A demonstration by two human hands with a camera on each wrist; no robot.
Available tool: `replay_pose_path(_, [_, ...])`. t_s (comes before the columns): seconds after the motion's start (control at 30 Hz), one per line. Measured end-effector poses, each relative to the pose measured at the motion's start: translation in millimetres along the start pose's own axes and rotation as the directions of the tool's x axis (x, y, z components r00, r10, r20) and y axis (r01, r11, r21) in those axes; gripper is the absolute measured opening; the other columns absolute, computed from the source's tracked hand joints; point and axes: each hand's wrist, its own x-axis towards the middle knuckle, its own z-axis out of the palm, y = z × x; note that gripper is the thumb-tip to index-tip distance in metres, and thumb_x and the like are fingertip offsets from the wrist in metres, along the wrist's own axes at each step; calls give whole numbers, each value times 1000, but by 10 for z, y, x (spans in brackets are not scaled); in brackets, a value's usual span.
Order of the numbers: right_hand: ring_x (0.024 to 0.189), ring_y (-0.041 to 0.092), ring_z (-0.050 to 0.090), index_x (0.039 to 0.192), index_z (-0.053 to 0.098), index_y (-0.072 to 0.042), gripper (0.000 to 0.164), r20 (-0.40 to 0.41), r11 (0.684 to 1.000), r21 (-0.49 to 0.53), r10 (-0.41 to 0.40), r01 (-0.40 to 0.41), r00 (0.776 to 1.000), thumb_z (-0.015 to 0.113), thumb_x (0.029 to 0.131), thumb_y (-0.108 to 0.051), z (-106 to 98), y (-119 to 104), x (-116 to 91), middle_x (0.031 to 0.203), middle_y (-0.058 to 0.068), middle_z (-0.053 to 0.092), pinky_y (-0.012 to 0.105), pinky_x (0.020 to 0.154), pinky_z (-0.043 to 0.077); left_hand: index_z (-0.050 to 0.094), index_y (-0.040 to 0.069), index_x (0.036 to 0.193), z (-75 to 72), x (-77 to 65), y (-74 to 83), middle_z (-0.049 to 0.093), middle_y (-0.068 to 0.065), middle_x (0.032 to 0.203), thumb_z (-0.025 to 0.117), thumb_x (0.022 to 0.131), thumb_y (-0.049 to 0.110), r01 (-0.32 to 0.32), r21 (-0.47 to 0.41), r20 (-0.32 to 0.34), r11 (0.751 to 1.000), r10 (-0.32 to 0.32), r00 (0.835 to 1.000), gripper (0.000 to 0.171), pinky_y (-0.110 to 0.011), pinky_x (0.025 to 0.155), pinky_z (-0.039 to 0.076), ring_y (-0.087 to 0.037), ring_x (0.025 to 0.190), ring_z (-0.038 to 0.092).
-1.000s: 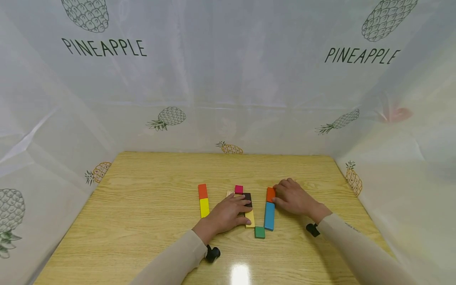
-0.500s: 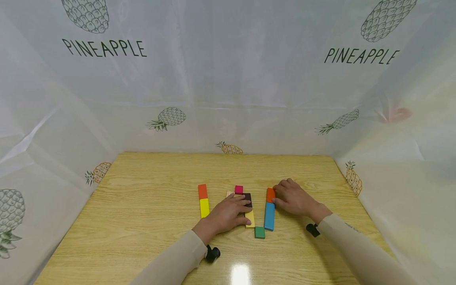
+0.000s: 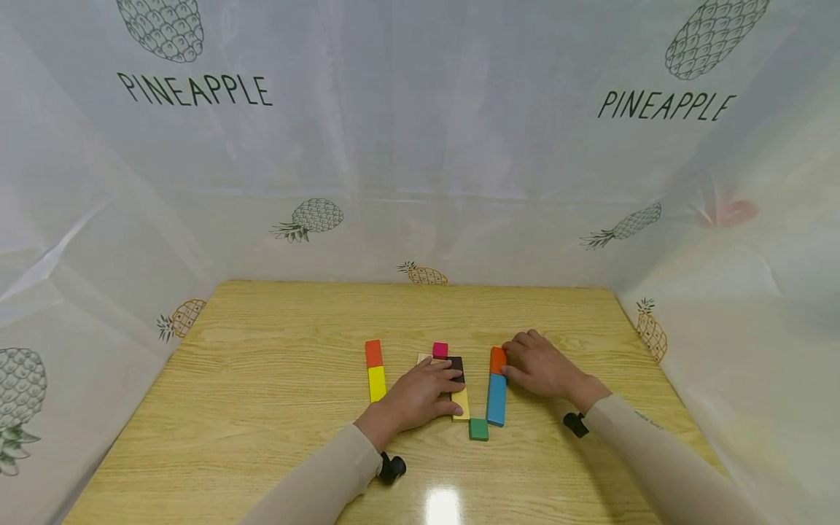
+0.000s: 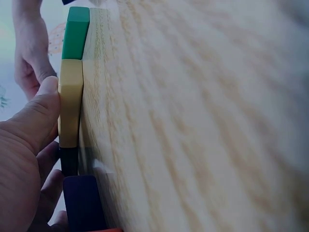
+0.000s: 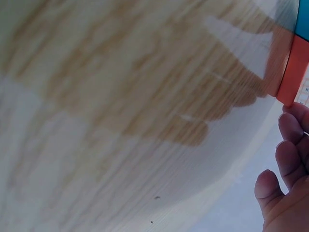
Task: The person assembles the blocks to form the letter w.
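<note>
My left hand (image 3: 423,394) lies over a group of blocks with its fingers spread. Its thumb touches a tan-yellow block (image 3: 460,402), and other fingers reach a black block (image 3: 456,364). A pale block (image 3: 423,358) peeks out beyond the fingers; whatever else is under the palm is hidden. In the left wrist view a dark navy block (image 4: 84,203) shows near the fingers. My right hand (image 3: 539,364) touches an orange block (image 3: 497,360) with its fingertips, fingers loosely bent. That block stands end to end with a blue block (image 3: 496,399).
Beyond the left hand lies a magenta cube (image 3: 440,350). A green block (image 3: 479,430) touches the tan-yellow one's near end. To the left, a red-orange block (image 3: 373,354) and a yellow block (image 3: 377,384) form a line on the wooden table (image 3: 262,408). Pineapple-printed sheeting (image 3: 420,146) surrounds it.
</note>
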Motion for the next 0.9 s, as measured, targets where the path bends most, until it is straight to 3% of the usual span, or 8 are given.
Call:
replay_pose_path(0.4, [104,26,55,129,70,-3,43,9,1000,17,8,-8,1000,66,104,-37,10,14,-17,118,9,66,49,93,52,65,23,147,15,15,-4,57,6,156,64,102,52,-8,9,2,1000,8,1000,54,-46,133,21,-17,156,39])
replay_pose_path(0.63, [114,35,58,132,68,1,47,-48,999,35,41,-40,998,65,104,-37,-14,8,-44,126,16,66,59,104,49,66,25,147,-30,45,14,58,8,155,64,101,53,-12,78,26,997,10,1000,54,-47,132,25,-17,154,42])
replay_pose_path(0.9, [112,35,56,133,68,0,49,-68,995,34,100,-97,993,69,102,-39,-12,22,-86,128,16,65,59,96,49,67,27,145,-84,87,26,61,9,152,66,100,54,-2,138,54,990,-6,999,53,-50,131,26,-17,152,46])
